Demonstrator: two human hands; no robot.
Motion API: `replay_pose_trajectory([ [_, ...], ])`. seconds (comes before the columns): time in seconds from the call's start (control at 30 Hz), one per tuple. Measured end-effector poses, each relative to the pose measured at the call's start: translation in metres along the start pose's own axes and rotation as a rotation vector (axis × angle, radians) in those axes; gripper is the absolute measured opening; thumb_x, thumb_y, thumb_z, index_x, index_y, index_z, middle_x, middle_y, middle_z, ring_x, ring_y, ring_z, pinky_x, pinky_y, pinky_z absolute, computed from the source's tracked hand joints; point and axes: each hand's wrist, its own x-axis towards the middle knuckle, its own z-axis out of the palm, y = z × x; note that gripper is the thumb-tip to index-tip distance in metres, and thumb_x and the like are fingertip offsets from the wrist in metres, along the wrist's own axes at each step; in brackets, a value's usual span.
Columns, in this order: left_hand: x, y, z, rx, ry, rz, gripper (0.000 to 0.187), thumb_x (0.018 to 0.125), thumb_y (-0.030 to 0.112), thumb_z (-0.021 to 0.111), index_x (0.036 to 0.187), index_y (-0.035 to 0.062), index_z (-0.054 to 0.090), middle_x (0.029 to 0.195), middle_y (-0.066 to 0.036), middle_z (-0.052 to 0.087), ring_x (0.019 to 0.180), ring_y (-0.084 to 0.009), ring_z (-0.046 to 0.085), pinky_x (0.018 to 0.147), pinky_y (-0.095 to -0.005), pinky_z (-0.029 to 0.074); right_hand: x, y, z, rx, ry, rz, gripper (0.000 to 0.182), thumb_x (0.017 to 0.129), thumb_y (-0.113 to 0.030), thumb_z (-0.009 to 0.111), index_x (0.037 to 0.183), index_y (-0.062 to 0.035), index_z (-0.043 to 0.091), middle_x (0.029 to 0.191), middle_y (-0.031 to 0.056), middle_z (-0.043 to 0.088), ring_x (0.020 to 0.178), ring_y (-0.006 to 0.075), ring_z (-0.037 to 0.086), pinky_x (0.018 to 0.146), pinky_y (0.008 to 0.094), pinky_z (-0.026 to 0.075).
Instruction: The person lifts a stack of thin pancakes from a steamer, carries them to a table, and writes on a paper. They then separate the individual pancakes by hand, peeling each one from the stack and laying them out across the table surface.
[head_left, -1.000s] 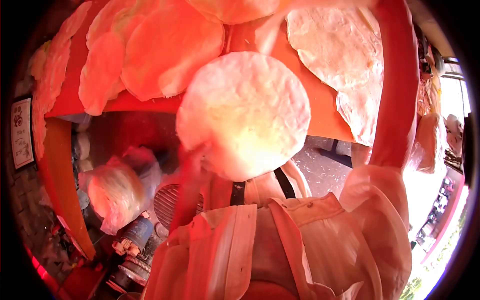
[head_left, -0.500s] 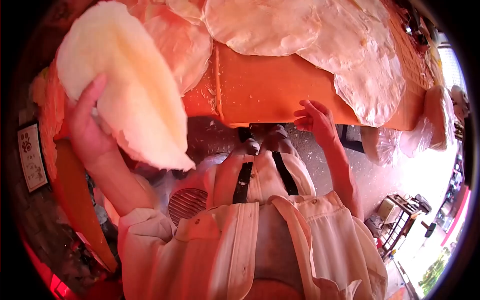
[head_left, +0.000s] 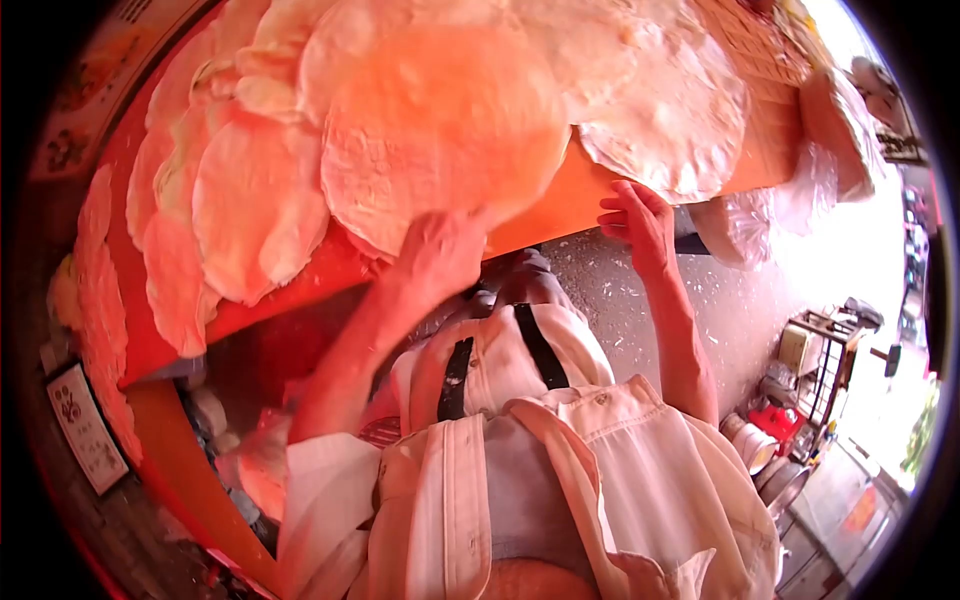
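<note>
A large round flatbread (head_left: 440,130), thin and slightly blurred, lies over other flatbreads on the orange table (head_left: 540,215). My left hand (head_left: 440,255) is at its near edge, with fingers curled closed on the rim; the fingertips are partly hidden. To the right, my right hand (head_left: 640,222) hovers by the table's front edge, below another flatbread (head_left: 680,140). Its fingers are loosely bent and apart, with nothing in them.
Several overlapping flatbreads (head_left: 255,200) cover the left side of the table. Plastic-wrapped bundles (head_left: 745,225) hang or stand at the right end. A metal rack (head_left: 830,350) stands on the floor at right. A framed sign (head_left: 87,428) is at far left.
My left hand has swung from the left to the middle, bringing the raised, folded-looking flatbread down flat on the table. The view has shifted left; my right hand keeps its pose.
</note>
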Motion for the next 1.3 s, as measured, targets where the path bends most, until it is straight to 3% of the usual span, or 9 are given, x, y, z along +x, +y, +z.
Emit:
replay_pose_trajectory([
  [0.1,-0.023,0.01,0.043,0.099,0.004,-0.046,0.047,0.073,0.024,0.073,0.11,0.0002,0.055,0.105,-0.019,0.054,0.103,-0.0371,0.052,0.085,-0.0459,0.047,0.02,-0.002,-0.043,-0.097,0.192,-0.127,0.036,0.089,-0.033,0.065,0.107,-0.0016,0.063,0.087,0.0077,0.067,0.07,0.0137,0.064,0.062,0.0241,0.051],
  [0.23,-0.044,0.002,0.052,0.023,0.087,-0.03,0.053,0.073,0.023,0.072,0.116,-0.0031,0.055,0.112,-0.023,0.054,0.111,-0.0404,0.049,0.095,-0.0474,0.041,0.045,0.003,-0.075,-0.319,0.326,-0.351,0.026,0.086,-0.021,0.067,0.101,0.0005,0.067,0.075,0.0037,0.065,0.067,0.0096,0.059,0.059,0.0219,0.045],
  [0.5,-0.064,-0.001,0.065,0.013,0.102,-0.062,0.054,0.074,0.018,0.069,0.122,-0.0041,0.055,0.134,-0.025,0.045,0.128,-0.0407,0.039,0.106,-0.046,0.035,0.052,0.001,-0.067,-0.817,0.36,-0.532,0.027,0.073,-0.021,0.074,0.094,-0.0051,0.068,0.082,0.0135,0.068,0.064,0.0245,0.064,0.063,0.0344,0.051],
  [0.77,-0.065,0.005,0.071,-0.04,0.189,-0.127,0.046,0.076,0.013,0.066,0.119,-0.0037,0.058,0.135,-0.024,0.046,0.13,-0.0385,0.038,0.108,-0.0443,0.032,0.051,-0.019,-0.021,-0.7,0.107,-0.546,0.012,0.077,-0.011,0.07,0.087,-0.0049,0.069,0.073,0.0133,0.066,0.059,0.0238,0.063,0.057,0.0319,0.049],
  [0.9,-0.065,0.007,0.071,-0.096,0.25,-0.197,0.04,0.076,0.01,0.065,0.114,-0.0035,0.061,0.133,-0.022,0.049,0.13,-0.0366,0.04,0.109,-0.0442,0.033,0.033,-0.012,0.027,-0.744,-0.244,-0.698,0.013,0.077,-0.009,0.072,0.088,-0.0021,0.068,0.072,0.0104,0.065,0.057,0.0174,0.061,0.055,0.0286,0.048],
  [0.97,-0.067,0.01,0.076,-0.139,0.3,-0.239,0.038,0.075,0.009,0.065,0.111,-0.0024,0.062,0.132,-0.021,0.05,0.13,-0.036,0.04,0.108,-0.0433,0.034,0.029,-0.012,0.054,-0.877,-0.351,-0.822,0.017,0.074,-0.009,0.074,0.089,-0.0027,0.068,0.082,0.0129,0.065,0.067,0.0267,0.064,0.06,0.0341,0.051],
  [1.03,-0.067,0.015,0.077,-0.171,0.368,-0.276,0.03,0.076,0.008,0.064,0.105,0.0,0.064,0.124,-0.018,0.056,0.125,-0.0349,0.045,0.104,-0.0422,0.038,0.03,-0.017,0.08,-0.928,-0.448,-0.966,0.025,0.071,-0.012,0.073,0.094,-0.0046,0.068,0.09,0.014,0.064,0.086,0.031,0.061,0.072,0.0399,0.05],
  [1.13,-0.077,0.025,0.076,-0.272,0.492,-0.374,0.027,0.077,0.006,0.064,0.104,0.0006,0.064,0.116,-0.017,0.059,0.115,-0.034,0.053,0.097,-0.0411,0.044,0.032,-0.017,0.113,-1.039,-0.548,-1.115,0.036,0.07,-0.015,0.072,0.105,-0.0053,0.065,0.101,0.016,0.06,0.094,0.0345,0.056,0.073,0.0432,0.048],
  [1.3,-0.111,0.036,0.083,-0.38,0.744,-0.602,0.024,0.08,0.006,0.065,0.105,0.0018,0.065,0.107,-0.016,0.063,0.1,-0.033,0.062,0.087,-0.0398,0.05,0.037,-0.008,0.127,-1.243,-0.778,-1.024,0.048,0.071,-0.022,0.071,0.116,-0.0066,0.061,0.113,0.0189,0.055,0.101,0.038,0.051,0.082,0.0456,0.046],
])
